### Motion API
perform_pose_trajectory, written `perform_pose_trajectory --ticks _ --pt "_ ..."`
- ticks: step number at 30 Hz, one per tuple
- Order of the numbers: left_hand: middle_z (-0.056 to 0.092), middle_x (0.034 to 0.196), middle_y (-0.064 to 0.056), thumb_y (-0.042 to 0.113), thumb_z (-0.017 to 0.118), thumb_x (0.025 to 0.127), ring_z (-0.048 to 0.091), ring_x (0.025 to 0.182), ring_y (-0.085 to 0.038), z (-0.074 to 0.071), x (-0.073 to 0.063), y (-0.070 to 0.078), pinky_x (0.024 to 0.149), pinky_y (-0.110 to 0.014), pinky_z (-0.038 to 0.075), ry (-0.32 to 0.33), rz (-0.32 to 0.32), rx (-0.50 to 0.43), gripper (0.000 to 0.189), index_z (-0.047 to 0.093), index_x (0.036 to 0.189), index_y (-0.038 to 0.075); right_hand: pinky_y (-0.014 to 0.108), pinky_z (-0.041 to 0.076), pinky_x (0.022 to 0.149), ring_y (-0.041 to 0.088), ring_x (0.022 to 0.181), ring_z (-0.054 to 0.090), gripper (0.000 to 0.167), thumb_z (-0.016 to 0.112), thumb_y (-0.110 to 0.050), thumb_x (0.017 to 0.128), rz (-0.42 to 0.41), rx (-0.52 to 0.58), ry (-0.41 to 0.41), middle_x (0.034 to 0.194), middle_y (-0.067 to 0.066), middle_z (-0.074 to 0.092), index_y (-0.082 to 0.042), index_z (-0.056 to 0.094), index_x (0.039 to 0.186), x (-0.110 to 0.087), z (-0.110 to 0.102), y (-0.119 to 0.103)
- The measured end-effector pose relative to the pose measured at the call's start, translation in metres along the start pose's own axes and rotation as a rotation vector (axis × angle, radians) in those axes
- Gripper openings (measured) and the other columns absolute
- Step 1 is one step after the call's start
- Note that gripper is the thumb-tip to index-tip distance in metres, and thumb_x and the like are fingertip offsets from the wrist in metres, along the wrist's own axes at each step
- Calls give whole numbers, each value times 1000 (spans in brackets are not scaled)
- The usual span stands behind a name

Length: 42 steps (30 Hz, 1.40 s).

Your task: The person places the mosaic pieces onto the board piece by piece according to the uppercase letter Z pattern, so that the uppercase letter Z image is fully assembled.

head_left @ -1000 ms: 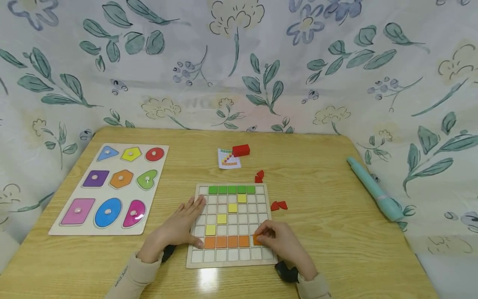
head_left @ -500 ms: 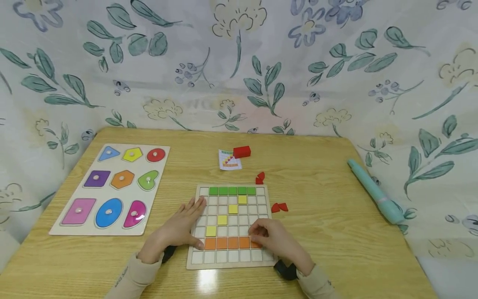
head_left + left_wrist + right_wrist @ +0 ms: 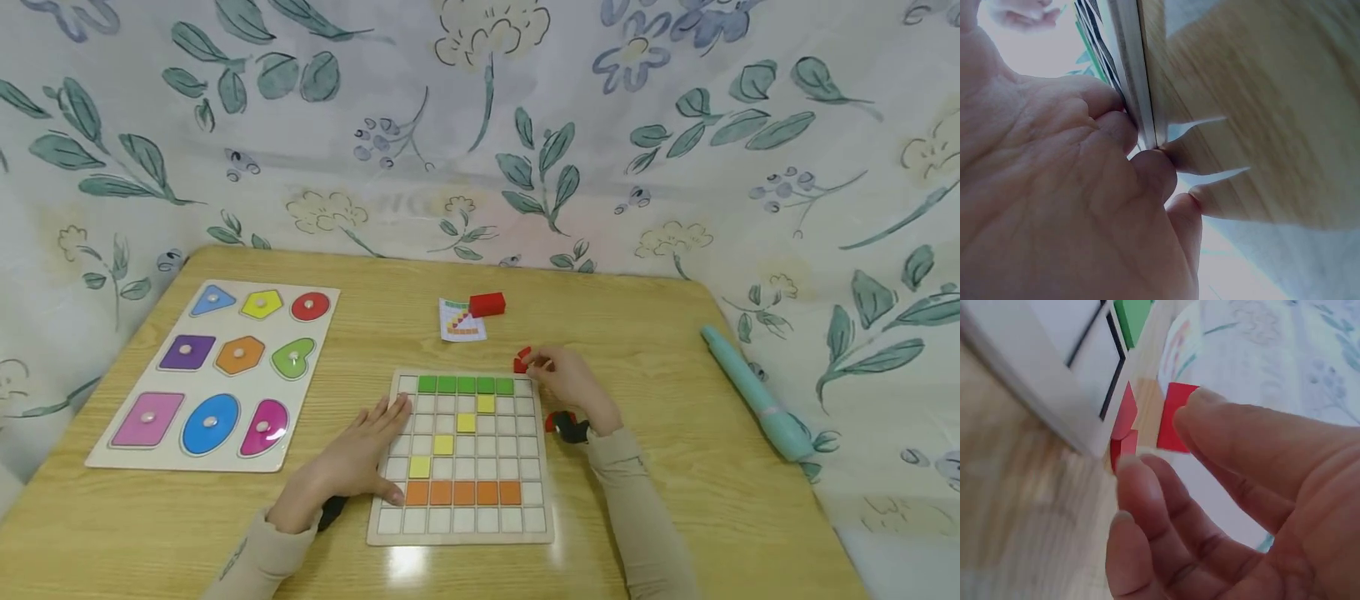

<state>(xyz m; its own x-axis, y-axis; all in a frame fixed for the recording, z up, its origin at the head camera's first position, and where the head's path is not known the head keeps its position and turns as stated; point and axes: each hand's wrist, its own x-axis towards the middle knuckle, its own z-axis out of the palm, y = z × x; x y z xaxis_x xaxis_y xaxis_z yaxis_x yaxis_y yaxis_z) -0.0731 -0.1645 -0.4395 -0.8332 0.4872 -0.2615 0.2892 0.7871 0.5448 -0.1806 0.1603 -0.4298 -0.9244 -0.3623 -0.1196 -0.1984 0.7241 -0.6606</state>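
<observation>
My left hand (image 3: 348, 458) rests with straight fingers on the left edge of a white wooden grid board (image 3: 465, 522). Green tiles (image 3: 466, 385) line its top row, yellow tiles (image 3: 466, 423) run diagonally, and orange tiles (image 3: 463, 493) lie in a lower row. Beyond the board's far right corner, my right hand (image 3: 567, 379) reaches to small curved red pieces (image 3: 519, 365). The right wrist view shows the thumb and fingers apart, fingertips close to the red pieces (image 3: 1125, 412); whether they touch is unclear. Another red piece (image 3: 550, 422) is partly covered by the black wrist camera.
A pattern card (image 3: 459, 332) lies behind the board, with a red block (image 3: 487, 304) on its corner. At the left is a shape puzzle board (image 3: 202, 383) with knobbed pieces. A teal wand-like object (image 3: 753, 392) lies near the table's right edge.
My right hand has let go of an orange tile in the orange row, then moved away to the red pieces beyond the board's far right corner. My left hand has stayed on the board.
</observation>
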Motion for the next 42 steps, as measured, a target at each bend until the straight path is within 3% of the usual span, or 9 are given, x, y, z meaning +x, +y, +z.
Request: perform_pose_trajectory --ticks 6,11,17,23,29,33,42 --pt "9 162 -21 41 86 62 6 149 -45 4 0 5 118 -63 8 -15 32 -3 124 14 154 -2 39 52 84 23 91 56 29 65 -15 93 46 -179 20 107 14 58 -6 67 120 9 8 -1" --pt "10 162 -20 41 86 61 5 149 -44 5 -1 3 119 -63 8 1 24 9 124 15 153 -2 42 53 89 26 96 60 26 65 -10 91 35 -217 54 111 15 60 -1 66 115 9 12 -5" --pt "11 162 -20 41 86 60 5 149 -44 4 -2 4 118 -64 9 4 26 12 124 16 153 -2 34 52 76 22 86 59 14 67 -3 88 -15 -107 74 97 12 66 -2 61 101 8 11 -4" --pt "10 162 -20 42 85 61 5 149 -43 5 -2 5 119 -63 8 7 22 11 124 15 153 -1 29 48 72 19 81 57 18 65 -6 91 -37 -4 129 95 10 67 -5 65 108 -2 6 3" --pt "10 162 -18 42 85 61 4 150 -42 5 -3 3 119 -63 5 15 -2 22 124 15 154 -1 25 54 64 15 73 64 15 64 -8 92 40 232 15 91 12 70 -2 69 106 -15 8 0" --pt "10 163 -18 43 85 61 4 150 -42 5 -1 1 119 -62 6 13 2 30 124 15 154 0 26 58 63 13 68 67 19 62 -7 94 92 312 -41 89 15 71 4 68 108 -21 17 -4" --pt "8 163 -18 42 85 62 3 150 -42 3 1 0 119 -62 6 0 -3 30 124 13 154 0 24 55 56 11 58 60 8 68 -7 89 159 314 55 74 8 68 0 68 93 -21 39 -17"
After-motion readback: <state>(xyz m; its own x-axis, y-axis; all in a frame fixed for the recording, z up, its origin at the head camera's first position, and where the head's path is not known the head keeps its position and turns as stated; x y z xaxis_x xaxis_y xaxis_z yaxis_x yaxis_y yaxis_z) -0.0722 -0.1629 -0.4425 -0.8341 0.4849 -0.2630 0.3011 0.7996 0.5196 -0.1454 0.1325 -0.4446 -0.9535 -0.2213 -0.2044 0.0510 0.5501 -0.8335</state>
